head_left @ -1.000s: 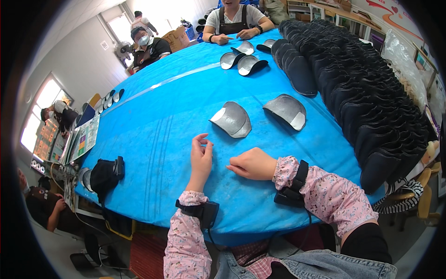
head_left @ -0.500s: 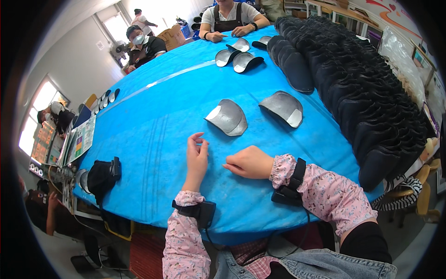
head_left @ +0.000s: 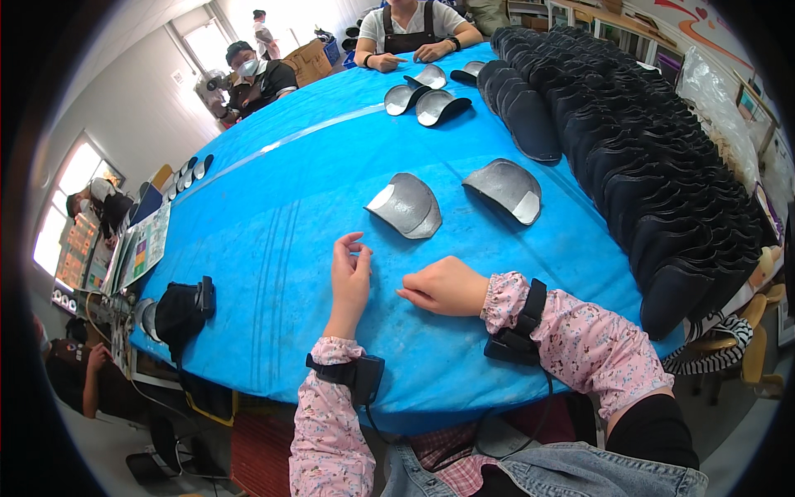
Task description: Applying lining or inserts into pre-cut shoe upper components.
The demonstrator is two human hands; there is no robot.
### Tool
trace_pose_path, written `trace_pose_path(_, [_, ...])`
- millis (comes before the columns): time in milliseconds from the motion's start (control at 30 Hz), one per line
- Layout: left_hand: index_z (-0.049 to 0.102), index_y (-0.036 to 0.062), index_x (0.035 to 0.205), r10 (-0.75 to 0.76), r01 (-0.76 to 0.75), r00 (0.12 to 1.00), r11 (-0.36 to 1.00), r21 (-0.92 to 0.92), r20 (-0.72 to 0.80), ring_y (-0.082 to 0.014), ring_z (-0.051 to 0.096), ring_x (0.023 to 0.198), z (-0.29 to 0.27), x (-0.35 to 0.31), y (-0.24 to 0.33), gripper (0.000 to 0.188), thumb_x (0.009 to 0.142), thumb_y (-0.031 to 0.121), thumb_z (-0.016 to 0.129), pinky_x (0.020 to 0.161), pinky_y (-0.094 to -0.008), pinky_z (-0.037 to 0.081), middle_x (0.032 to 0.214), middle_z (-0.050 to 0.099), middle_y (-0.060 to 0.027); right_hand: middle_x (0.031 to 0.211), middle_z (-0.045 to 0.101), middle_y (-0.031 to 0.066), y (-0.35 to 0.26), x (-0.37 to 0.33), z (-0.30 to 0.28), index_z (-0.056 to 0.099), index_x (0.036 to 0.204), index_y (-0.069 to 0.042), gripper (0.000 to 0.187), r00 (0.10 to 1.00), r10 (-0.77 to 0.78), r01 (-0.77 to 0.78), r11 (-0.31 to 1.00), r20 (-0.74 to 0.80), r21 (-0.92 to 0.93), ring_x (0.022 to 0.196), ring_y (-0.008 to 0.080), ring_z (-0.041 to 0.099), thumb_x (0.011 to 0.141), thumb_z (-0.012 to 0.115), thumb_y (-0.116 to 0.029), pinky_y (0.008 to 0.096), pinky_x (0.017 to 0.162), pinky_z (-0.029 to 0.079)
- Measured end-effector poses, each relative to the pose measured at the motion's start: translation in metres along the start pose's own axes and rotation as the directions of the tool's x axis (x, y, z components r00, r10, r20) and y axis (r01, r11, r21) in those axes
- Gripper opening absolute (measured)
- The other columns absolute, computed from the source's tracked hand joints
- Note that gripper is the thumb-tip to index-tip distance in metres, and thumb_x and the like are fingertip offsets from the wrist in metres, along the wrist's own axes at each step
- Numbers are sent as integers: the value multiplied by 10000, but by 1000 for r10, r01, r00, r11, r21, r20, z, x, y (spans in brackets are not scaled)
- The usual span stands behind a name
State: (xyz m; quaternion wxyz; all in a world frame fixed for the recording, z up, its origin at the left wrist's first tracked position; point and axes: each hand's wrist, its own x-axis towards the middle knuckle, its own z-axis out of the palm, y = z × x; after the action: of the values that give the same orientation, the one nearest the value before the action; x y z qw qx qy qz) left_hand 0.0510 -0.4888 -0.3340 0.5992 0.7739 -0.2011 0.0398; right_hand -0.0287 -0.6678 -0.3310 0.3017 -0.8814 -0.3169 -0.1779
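My left hand (head_left: 350,277) rests on the blue table cover (head_left: 273,207), fingers slightly curled and apart, holding nothing. My right hand (head_left: 447,286) lies beside it, loosely closed, palm down on the cover, with nothing visible in it. Just beyond my hands lie two curved grey shoe-part pieces: one (head_left: 407,205) ahead of my left hand, the other (head_left: 505,188) to its right. Neither hand touches them. Both wrists wear black strapped devices over pink floral sleeves.
Long rows of stacked black curved pieces (head_left: 646,157) fill the table's right side. More grey pieces (head_left: 424,99) lie at the far end in front of a seated person in an apron (head_left: 411,29). A masked person (head_left: 252,79) sits far left. A black device (head_left: 178,311) lies near the left edge.
Both hands stay resting in nearly the same place on the cover. The view has shifted slightly; the grey pieces have not moved.
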Motion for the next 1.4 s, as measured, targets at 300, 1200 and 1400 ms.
trace_pose_path(300, [499, 25, 1056, -17, 19, 998, 999, -34, 53, -51, 460, 604, -2, 2, 3, 223, 863, 130, 534, 515, -186, 391, 837, 504, -22, 582, 540, 96, -2, 0, -3, 516, 764, -77, 214, 998, 56, -57, 998, 32, 33, 529, 284, 544, 867, 510, -265, 376, 485, 420])
trace_pose_path(1200, [393, 94, 620, -47, 45, 999, 996, -74, -22, -39, 333, 364, -7, -3, 15, 458, 937, 422, 356, 338, -195, 252, 454, 365, 33, 522, 489, 108, -2, 0, -5, 472, 698, -100, 282, 999, 0, 3, 999, -51, 51, 487, 311, 514, 885, 494, -310, 401, 441, 384])
trace_pose_path(1400, [441, 71, 679, -3, -4, 999, 992, -124, -54, -39, 320, 351, -8, 2, 5, 446, 947, 410, 329, 333, -196, 251, 446, 368, 28, 532, 496, 117, 0, 0, -3, 476, 692, -86, 324, 998, 48, -47, 998, -31, 43, 503, 316, 521, 904, 450, -330, 408, 458, 393])
